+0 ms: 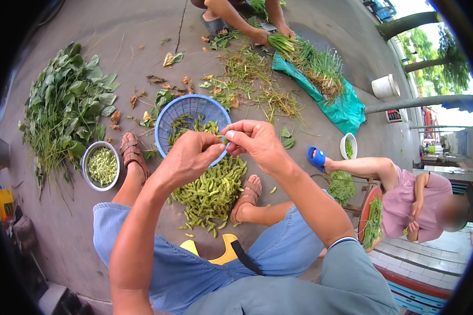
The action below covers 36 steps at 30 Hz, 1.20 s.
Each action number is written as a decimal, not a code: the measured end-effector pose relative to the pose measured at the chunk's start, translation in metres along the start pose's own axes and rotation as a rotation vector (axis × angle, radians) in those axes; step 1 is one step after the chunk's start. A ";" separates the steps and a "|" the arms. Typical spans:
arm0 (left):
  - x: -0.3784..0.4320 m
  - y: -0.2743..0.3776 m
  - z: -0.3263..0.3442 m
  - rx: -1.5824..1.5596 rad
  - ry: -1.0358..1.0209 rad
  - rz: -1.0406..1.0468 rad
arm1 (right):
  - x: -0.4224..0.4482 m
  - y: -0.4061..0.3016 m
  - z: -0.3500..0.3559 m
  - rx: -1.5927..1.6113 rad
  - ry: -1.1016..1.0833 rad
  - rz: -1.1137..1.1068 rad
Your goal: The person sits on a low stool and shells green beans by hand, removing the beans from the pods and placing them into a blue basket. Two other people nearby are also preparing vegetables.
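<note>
Between the fingertips of my left hand point(193, 151) and my right hand point(254, 141) is a small green bean pod point(225, 139), mostly covered by the fingers. Both hands pinch it above the near side of a blue plastic mesh basket point(197, 97). Green and yellowish pods point(205, 126) lie inside that basket. On the concrete between my sandalled feet spreads a heap of green soybean-like pods point(213, 193). Left of my left foot stands a metal bowl point(118, 167) filled with shelled pale green beans point(101, 165).
Cut leafy bean plants point(71, 102) are piled at the left. Ahead, another person's hands point(272, 35) hold green stalks beside a teal sheet point(347, 114) bearing bundles. A seated person point(414, 201) at right has greens on a red tray point(365, 214). White buckets point(384, 86) stand beyond.
</note>
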<state>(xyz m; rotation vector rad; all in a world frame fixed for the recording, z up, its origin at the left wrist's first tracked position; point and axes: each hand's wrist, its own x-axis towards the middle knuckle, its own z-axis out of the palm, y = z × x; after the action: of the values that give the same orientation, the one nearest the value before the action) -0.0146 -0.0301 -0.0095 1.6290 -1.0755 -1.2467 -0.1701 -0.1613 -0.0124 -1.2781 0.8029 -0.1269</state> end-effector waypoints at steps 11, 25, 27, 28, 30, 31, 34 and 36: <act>0.009 0.001 0.019 0.115 0.156 0.197 | -0.008 -0.020 -0.009 -0.081 0.031 -0.100; 0.009 0.003 0.026 0.086 0.111 0.121 | -0.014 -0.021 -0.018 -0.054 -0.061 -0.027; 0.008 0.003 0.026 0.100 0.107 0.134 | -0.014 -0.020 -0.017 -0.066 -0.070 -0.021; 0.006 0.002 0.026 0.095 0.106 0.141 | -0.014 -0.020 -0.017 -0.072 -0.076 -0.018; 0.005 0.002 0.027 0.103 0.102 0.150 | -0.013 -0.018 -0.017 -0.067 -0.096 -0.016; 0.004 0.004 0.026 0.117 0.099 0.153 | -0.013 -0.016 -0.018 -0.065 -0.105 -0.014; 0.003 0.007 0.023 0.143 0.080 0.146 | -0.011 -0.010 -0.016 -0.068 -0.114 -0.037; 0.002 0.007 0.022 0.139 0.068 0.138 | -0.012 -0.012 -0.015 -0.106 -0.121 -0.041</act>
<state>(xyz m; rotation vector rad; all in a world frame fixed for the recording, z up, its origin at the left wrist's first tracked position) -0.0367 -0.0367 -0.0081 1.6570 -1.2332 -1.0395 -0.1836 -0.1716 0.0029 -1.3887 0.6876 -0.0398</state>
